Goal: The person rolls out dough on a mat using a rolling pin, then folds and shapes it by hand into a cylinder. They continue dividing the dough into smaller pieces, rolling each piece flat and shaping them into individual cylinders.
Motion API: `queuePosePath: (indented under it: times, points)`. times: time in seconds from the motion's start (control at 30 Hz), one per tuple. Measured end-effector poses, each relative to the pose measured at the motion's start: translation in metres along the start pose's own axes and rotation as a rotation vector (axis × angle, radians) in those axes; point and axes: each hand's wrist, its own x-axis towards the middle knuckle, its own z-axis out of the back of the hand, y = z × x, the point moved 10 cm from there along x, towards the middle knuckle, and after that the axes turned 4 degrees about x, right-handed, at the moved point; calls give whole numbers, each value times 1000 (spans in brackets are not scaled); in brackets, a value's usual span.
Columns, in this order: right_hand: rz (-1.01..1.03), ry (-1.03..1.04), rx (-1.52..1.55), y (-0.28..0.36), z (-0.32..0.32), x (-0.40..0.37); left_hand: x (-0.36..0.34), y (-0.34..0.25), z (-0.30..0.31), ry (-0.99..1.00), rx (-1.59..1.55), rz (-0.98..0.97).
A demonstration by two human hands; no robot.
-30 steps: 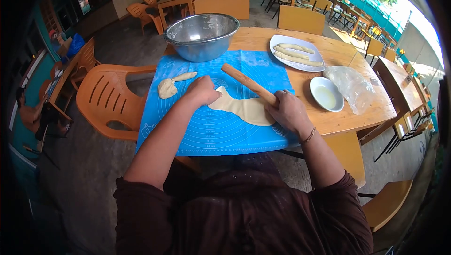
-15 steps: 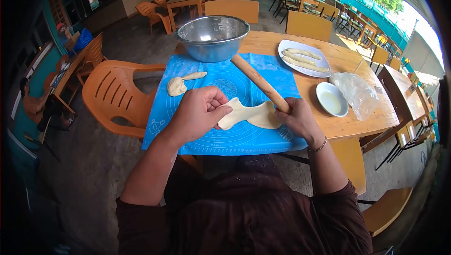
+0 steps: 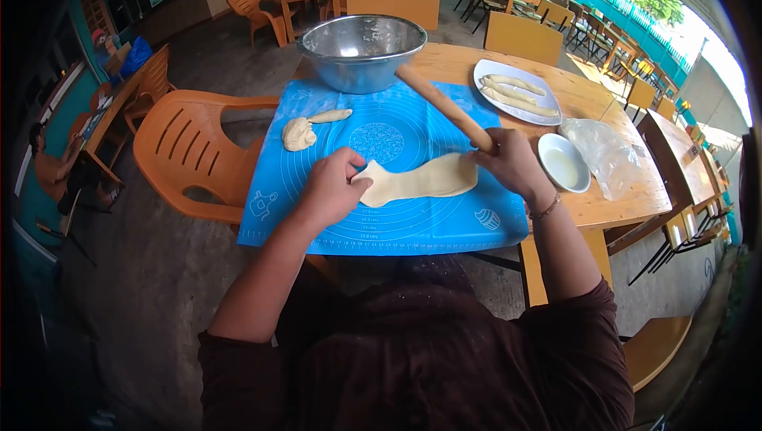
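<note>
A long flattened strip of pale dough (image 3: pixel 417 180) lies across the blue baking mat (image 3: pixel 381 228). My left hand (image 3: pixel 332 181) pinches the strip's left end between thumb and fingers. In my right hand (image 3: pixel 513 163) is a wooden rolling pin (image 3: pixel 444 105), gripped near its lower end and slanting up to the left above the mat. The right fingers also meet the strip's right end; whether they pinch it is hidden. A lump of dough (image 3: pixel 298 135) with a thin rolled piece (image 3: pixel 330 116) beside it sits on the mat's left part.
At the table's back stands a steel bowl (image 3: pixel 362 58). To the right are a white plate (image 3: pixel 496 67) bearing rolled dough pieces, a small white bowl (image 3: pixel 564 163) with liquid, and a clear plastic bag (image 3: pixel 607 153). An orange chair (image 3: pixel 194 149) adjoins the left side; a person (image 3: pixel 59 165) sits far left.
The dough strip has come down from my hands onto the mat and is stretched flatter and longer. My left hand has moved slightly left, my right hand up and to the right with the rolling pin.
</note>
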Motion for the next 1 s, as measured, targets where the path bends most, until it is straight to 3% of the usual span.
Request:
queuePosePath:
  times: [0.03, 0.07, 0.13, 0.2, 0.27, 0.47, 0.5, 0.63, 0.8, 0.9, 0.97, 1.0]
  points:
    - [-73, 32, -143, -5, -7, 0, 2, 6, 0, -17, 358, 31]
    - [-67, 28, -145, -2, -8, -1, 1, 7, 1, -22, 358, 26]
    - [-66, -36, -66, 2, -6, -12, -13, -11, 24, -318, 575, -112]
    - [-48, -76, -95, 10, -1, -25, -18, -19, 34, -362, 604, -121]
    - [125, -55, -98, 25, -2, -30, -33, -53, 49, -574, 566, -477]
    - [389, 147, -139, 56, -29, -31, -24, -81, 41, -456, 446, -665]
    - [389, 148, -140, 58, -32, -30, -17, -74, 29, -321, 417, -593]
    - [470, 214, -194, 65, -51, -31, -16, -42, -3, -92, 505, -450]
    - [449, 217, -227, 60, -72, -35, -11, -12, -14, -102, 756, -398]
    - [402, 141, -429, 54, -73, -27, 3, -9, -14, -60, 873, -284]
    - [158, 352, -435, 37, -80, -10, 16, -6, -13, -13, 917, -209]
    - [153, 351, -434, 33, -82, -3, 23, -1, -12, 29, 910, -144]
